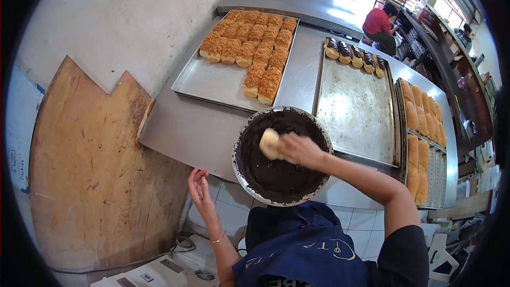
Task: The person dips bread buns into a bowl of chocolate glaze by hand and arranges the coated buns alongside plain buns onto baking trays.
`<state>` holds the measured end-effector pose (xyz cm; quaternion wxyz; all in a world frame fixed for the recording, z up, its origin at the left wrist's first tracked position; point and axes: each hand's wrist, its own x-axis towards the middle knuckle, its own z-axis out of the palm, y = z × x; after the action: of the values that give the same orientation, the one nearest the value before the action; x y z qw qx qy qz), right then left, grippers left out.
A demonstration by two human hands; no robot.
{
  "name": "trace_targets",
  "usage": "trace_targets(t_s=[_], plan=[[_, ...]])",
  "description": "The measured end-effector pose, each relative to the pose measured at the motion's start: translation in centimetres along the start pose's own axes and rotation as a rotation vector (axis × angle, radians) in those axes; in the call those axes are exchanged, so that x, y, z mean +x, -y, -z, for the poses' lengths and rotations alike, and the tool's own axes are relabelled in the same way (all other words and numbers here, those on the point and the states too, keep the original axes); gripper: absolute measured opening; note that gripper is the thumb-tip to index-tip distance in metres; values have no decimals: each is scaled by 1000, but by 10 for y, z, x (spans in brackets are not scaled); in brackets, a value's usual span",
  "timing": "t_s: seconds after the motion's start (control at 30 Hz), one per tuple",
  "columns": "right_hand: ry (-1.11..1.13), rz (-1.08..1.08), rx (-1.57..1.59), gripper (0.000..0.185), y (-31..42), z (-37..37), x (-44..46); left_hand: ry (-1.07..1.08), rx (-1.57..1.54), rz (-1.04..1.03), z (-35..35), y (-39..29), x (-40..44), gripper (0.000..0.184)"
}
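Note:
My right hand [302,150] grips a pale bread roll [270,144] over a round metal bowl [238,171] of dark chocolate. The roll is low over the chocolate, slightly blurred; whether it touches is hard to tell. My left hand [200,187] hangs beside the table edge, left of the bowl, fingers apart and holding nothing. Right of the bowl, a tray [357,122] bears several chocolate-topped rolls [356,55] along its far end. Behind the bowl, another tray [210,82] holds several rolls with orange-brown topping [256,33].
Long plain rolls [419,107] lie on trays at the right. A wooden board [90,170] leans on the left wall. A person in a red top [378,23] crouches at the back right near dark shelving. Another person [465,36] is farther right.

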<state>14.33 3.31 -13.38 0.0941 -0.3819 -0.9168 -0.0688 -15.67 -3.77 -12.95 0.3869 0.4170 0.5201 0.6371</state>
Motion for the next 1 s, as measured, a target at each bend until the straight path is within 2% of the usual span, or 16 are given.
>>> trace_targets(t_s=[0.07, 0.13, 0.17, 0.23, 0.3, 0.33, 0.4, 0.43, 0.5, 0.6, 0.67, 0.73, 0.8, 0.83, 0.93, 1.0], plan=[[60, 161, 147, 59, 8, -1, -4, -2, 4, 9, 1, 1, 1, 32], [-22, -33, 8, 56, -5, 2, 1, -4, 3, 4, 1, -4, 0, 33], [21, -159, -8, 55, -13, 5, 6, -6, 4, 7, 3, -3, -2, 33], [-33, -31, -14, 54, -4, -1, 0, -7, 12, 9, 4, -4, 0, 33], [119, -40, 320, 54, 21, -1, 0, -8, 24, 5, 5, -6, 2, 33], [74, -49, 441, 57, 26, 4, 0, -14, 38, 7, 5, -8, 1, 33], [240, -198, 651, 52, 16, 15, 7, -20, 41, 0, 7, -13, 1, 33], [256, -324, 855, 48, 8, 10, 10, -19, 40, -9, 7, -16, 1, 33], [366, -411, 1425, 47, -10, 9, 17, -22, 42, -6, 10, -17, 2, 33], [446, -879, 2058, 41, -12, 4, 11, -18, 27, -9, 10, -19, 2, 33], [425, -796, 2356, 35, -10, -7, 4, -26, -14, 15, 6, -20, 2, 28], [464, -629, 2510, 34, -10, -14, 5, 69, -35, 152, 5, -21, 2, 22], [454, -578, 2680, 34, -10, -14, 6, 204, -100, 159, -7, -29, 6, 21], [372, -754, 2652, 35, -2, 17, 14, 245, -112, 183, -17, -35, 7, 22], [348, -544, 2939, 36, 8, 60, 21, 364, -288, 170, -59, -64, 9, 37], [185, -613, 2963, 36, 15, 81, 12, 511, -380, 245, -80, -64, 8, 43]])
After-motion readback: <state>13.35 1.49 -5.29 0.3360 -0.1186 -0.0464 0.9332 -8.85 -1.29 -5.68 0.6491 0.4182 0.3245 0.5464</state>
